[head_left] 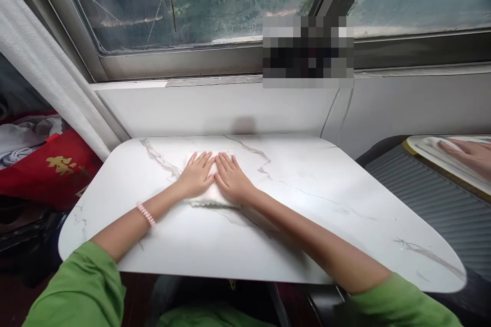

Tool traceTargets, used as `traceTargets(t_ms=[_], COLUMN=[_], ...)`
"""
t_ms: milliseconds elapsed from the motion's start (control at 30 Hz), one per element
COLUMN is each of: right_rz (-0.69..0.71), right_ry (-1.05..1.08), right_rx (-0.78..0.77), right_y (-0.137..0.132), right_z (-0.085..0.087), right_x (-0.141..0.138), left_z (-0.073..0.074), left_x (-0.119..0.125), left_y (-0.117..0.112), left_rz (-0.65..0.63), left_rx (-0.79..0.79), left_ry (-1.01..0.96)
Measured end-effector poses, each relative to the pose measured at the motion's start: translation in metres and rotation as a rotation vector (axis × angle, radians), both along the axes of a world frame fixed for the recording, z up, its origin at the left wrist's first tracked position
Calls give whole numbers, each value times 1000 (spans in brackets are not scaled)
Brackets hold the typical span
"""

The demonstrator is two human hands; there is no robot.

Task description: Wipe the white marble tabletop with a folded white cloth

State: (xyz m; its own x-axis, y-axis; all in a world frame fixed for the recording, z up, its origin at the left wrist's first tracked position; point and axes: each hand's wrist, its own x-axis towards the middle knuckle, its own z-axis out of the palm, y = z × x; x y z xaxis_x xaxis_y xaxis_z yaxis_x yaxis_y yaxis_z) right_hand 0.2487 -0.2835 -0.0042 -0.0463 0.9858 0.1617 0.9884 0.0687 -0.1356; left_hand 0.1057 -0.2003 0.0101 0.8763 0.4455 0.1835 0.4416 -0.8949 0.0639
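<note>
A white cloth (209, 198) lies flat on the white marble-patterned table (307, 173), a bit left of its middle. My left hand (196, 176) rests palm down on the cloth's left part, fingers stretched out and pointing away from me. Beside it, my right hand (232, 179) presses flat on the right part, its fingers extended too. The two hands nearly meet at the thumbs and index fingers. Much of the cloth is hidden under them. A pink coiled band (146, 214) circles my left wrist.
Behind the table stand a white wall (184, 110) and a window (199, 5). A red bag (49, 168) with fabric in it sits at the left, by a white curtain (42, 36). At the right are a grey ribbed surface (406, 179) and a framed picture (429, 156).
</note>
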Motion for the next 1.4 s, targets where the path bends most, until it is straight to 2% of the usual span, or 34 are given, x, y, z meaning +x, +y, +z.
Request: traceTargets(t_ms=[167, 300, 433, 533, 600, 667, 800, 967, 1100, 1233, 1400], right_rz=[187, 225, 258, 280, 242, 174, 92, 15, -65, -99, -92], right_ry=[-66, -60, -17, 19, 37, 51, 72, 87, 86, 79, 71], right_rx=[41, 58, 71, 29, -22, -67, -37, -10, 33, 75, 72], right_y=[-67, -103, -118, -109, -90, -62, 14, 104, 145, 157, 151], right_z=[7, 13, 14, 14, 14, 13, 10, 6, 3, 0, 1], right_x=[-23, -49, -72, -84, -90, -95, -95, -80, -73, -71, -72], left_z=[10, 17, 25, 29, 28, 24, 14, 3, -3, -7, -5], left_x=[-42, -71, -98, -108, -108, -102, -86, -66, -51, -43, -43], left_y=[-51, -84, -106, -107, -95, -72, 0, 93, 144, 164, 153], left_rz=[-137, -139, -119, -44, 54, 141, 216, 223, 144, 106, 153], left_rx=[-68, -101, -148, -193, -217, -246, -279, -115, -53, -36, -25], left_ry=[43, 47, 80, 85, 62, 40, 4, -94, -150, -176, -148])
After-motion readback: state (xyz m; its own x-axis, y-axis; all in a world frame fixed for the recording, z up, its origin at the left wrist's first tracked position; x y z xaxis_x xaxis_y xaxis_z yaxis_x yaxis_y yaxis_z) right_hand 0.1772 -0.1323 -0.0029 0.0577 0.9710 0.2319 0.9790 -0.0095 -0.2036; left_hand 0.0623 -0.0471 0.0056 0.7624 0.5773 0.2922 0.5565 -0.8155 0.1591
